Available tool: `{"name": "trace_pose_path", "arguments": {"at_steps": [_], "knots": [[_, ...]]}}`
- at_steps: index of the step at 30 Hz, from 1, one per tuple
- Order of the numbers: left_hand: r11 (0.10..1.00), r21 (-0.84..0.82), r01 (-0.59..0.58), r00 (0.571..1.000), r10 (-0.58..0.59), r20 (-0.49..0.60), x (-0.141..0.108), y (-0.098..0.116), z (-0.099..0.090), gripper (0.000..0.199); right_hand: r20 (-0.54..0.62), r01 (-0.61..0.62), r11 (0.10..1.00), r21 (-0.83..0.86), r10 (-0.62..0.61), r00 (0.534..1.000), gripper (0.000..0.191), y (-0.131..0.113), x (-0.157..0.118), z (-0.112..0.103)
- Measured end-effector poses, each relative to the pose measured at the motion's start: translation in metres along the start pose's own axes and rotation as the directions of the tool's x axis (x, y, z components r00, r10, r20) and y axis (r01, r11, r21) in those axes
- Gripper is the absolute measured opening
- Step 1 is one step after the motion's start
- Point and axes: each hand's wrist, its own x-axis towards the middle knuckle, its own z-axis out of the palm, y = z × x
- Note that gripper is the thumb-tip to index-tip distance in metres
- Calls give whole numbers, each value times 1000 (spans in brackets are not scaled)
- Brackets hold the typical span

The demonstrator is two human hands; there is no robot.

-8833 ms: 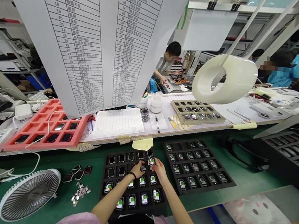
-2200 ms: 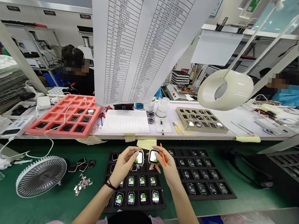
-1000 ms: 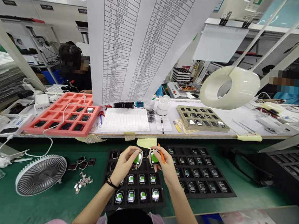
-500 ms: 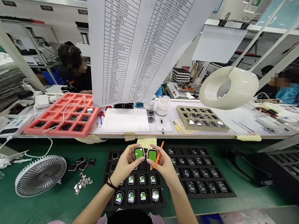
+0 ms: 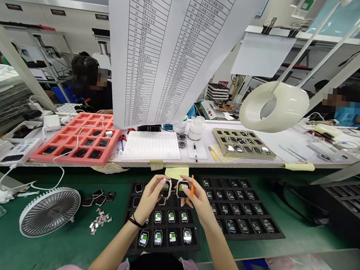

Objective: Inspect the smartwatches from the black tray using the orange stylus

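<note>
Two square smartwatches without straps are held side by side over a black foam tray [image 5: 179,224]. My left hand [image 5: 150,196] is closed on the left smartwatch [image 5: 166,188], which is turned so that its screen looks dark. In my right hand [image 5: 199,200] is the right smartwatch [image 5: 182,187], its screen lit with mixed colours. That same hand also keeps an orange stick [image 5: 192,185], seen upright beside the watch. Below, several watches with green and white screens sit in the tray's pockets. A second black tray [image 5: 272,234] with more watches lies to the right.
A small fan [image 5: 50,212] stands left, near loose watch parts [image 5: 98,195] and small pale pieces [image 5: 100,220]. On the shelf are a pink tray [image 5: 110,147], a form sheet [image 5: 153,144], a pen [image 5: 195,152] and a beige tray [image 5: 244,143]. A printed list [image 5: 152,56] hangs ahead.
The left watch has turned and its screen went from bright green to dark. The right watch's screen switched from green to mixed colours, my right fingers shifted, and the orange stick is more upright.
</note>
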Motion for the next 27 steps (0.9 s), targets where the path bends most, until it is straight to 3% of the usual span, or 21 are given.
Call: {"name": "trace_pose_path", "arguments": {"at_steps": [6, 11, 14, 19, 23, 27], "knots": [[997, 0, -74, 990, 73, 117, -3, -3, -2, 44, -52, 10, 1000, 21, -9, 999, 44, -3, -1, -1], [961, 222, -166, 974, 125, 187, -6, -2, 0, 53, -62, -29, 1000, -8, 28, 998, 48, 0, -1, -1], [843, 438, -313, 947, 240, 214, -6, 0, 4, 44, -38, -48, 997, -68, 45, 998, 47, 5, 0, -2], [575, 602, -553, 829, 449, 332, -1, -7, 5, 47, -9, -31, 959, -281, 30, 1000, 47, 14, -2, -2], [438, 679, -588, 802, 423, 422, 3, -14, 4, 50, -12, -29, 901, -434, 26, 1000, 51, 14, -7, 1], [394, 686, -611, 775, 474, 418, 2, -11, 3, 46, 50, -35, 956, -293, 52, 997, 52, 10, -7, 1]]}}
